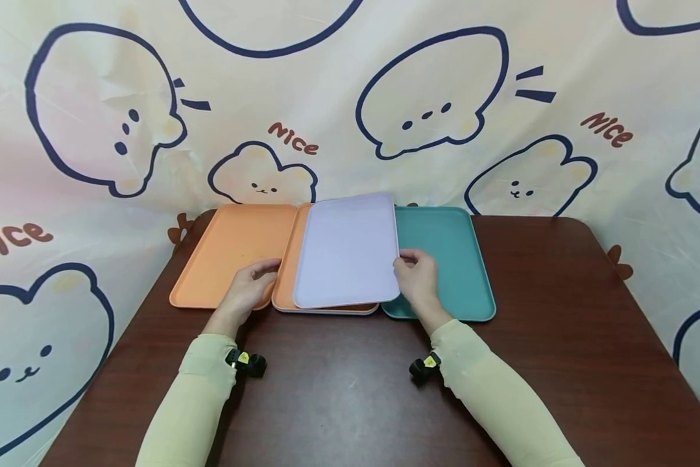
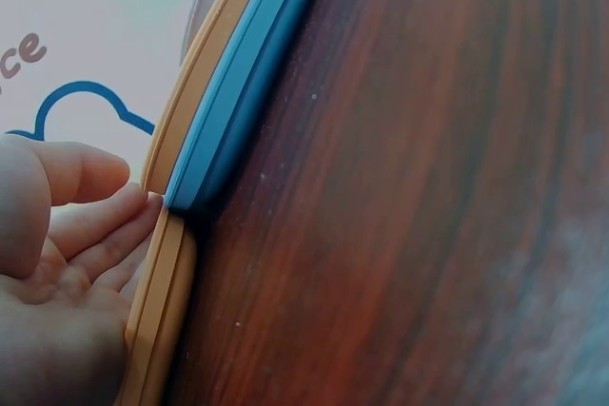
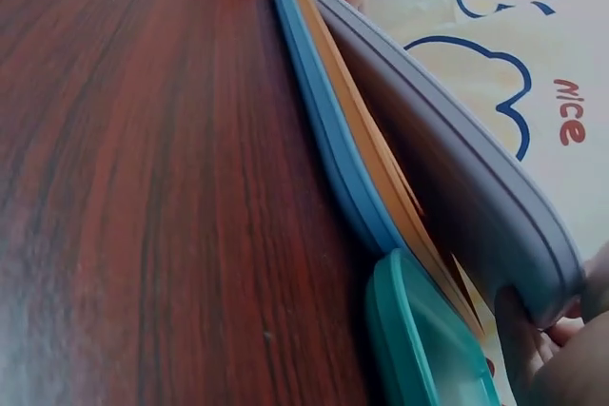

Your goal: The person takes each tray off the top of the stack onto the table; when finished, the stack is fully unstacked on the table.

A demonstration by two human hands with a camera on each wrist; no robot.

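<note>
Lavender tray (image 1: 347, 250): only wrist views reveal blue tray (image 2: 243, 92) beneath.

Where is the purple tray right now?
In the head view the purple tray sits mid-table atop an orange tray, between another orange tray and the teal tray; the right hand lifts its right edge.

Lavender tray (image 1: 346, 250) over orange tray (image 1: 285, 275); blue tray (image 3: 328, 140) beneath. Second orange tray (image 1: 227, 253) at 9 o'clock, teal tray (image 1: 451, 253) at 3 o'clock. Table (image 1: 350, 389) dark reddish-brown, wood-grained.
</note>
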